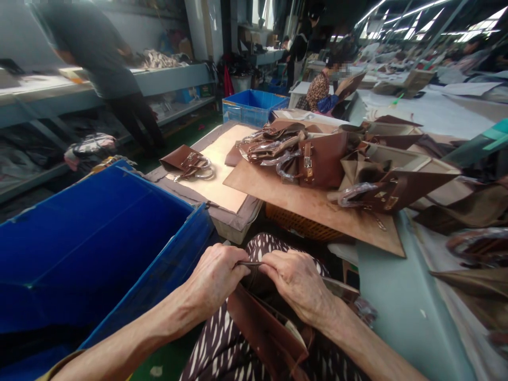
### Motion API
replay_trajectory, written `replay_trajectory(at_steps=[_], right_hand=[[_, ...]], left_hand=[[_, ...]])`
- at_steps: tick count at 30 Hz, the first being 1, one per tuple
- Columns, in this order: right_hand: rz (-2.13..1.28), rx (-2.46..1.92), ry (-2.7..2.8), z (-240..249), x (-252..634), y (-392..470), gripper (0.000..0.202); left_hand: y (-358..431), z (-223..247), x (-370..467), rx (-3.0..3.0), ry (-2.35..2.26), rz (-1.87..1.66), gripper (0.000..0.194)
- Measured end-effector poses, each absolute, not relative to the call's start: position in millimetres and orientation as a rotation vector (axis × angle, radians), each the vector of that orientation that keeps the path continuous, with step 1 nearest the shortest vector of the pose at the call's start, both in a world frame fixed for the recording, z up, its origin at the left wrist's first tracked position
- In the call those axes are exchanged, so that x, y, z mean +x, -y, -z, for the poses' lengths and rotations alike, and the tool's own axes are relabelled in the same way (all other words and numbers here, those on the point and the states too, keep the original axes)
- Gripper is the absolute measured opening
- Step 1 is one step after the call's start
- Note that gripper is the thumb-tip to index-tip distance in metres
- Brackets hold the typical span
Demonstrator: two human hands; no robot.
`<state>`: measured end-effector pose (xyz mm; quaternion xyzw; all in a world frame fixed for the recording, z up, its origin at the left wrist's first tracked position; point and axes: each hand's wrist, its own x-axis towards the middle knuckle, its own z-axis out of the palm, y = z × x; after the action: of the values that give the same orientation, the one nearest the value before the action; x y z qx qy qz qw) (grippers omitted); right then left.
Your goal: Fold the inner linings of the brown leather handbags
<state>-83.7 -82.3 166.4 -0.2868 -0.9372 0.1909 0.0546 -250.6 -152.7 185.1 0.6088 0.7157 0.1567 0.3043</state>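
A brown leather handbag (262,330) rests on my lap, over patterned trousers (210,344). My left hand (220,270) pinches a thin dark edge of this bag between thumb and fingers. Close beside it, my right hand (291,278) grips the same edge, so a short stretch of it shows between the two hands. Which part of the bag that edge belongs to, I cannot make out. Part of the bag's body lies hidden under my right forearm, where a plastic-wrapped piece (365,311) also shows.
A deep blue bin (99,222) stands at my left. Ahead, a single brown handbag (184,161) lies on a padded surface. Several more bags, one upright (323,159), crowd a brown board (278,193). A pale green table (397,286) is at right. Other people work farther back.
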Motion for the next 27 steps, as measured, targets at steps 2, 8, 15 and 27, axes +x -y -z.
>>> replay_trajectory(at_steps=[2, 8, 15, 27], right_hand=[[-0.551, -0.865, 2.855, -166, -85, 83, 0.021], [-0.477, -0.889, 2.860, -168, -88, 85, 0.021], [-0.662, -0.798, 2.876, -173, -95, 83, 0.008], [-0.837, -0.980, 2.884, -181, -107, 83, 0.023]], left_hand=[[153, -186, -250, 1.588, -1.886, -0.411, 0.017], [154, -188, -248, 1.544, -1.845, -0.462, 0.017], [153, -188, -248, 1.526, -1.846, -0.494, 0.020], [162, -176, -251, 1.512, -1.876, -0.653, 0.022]])
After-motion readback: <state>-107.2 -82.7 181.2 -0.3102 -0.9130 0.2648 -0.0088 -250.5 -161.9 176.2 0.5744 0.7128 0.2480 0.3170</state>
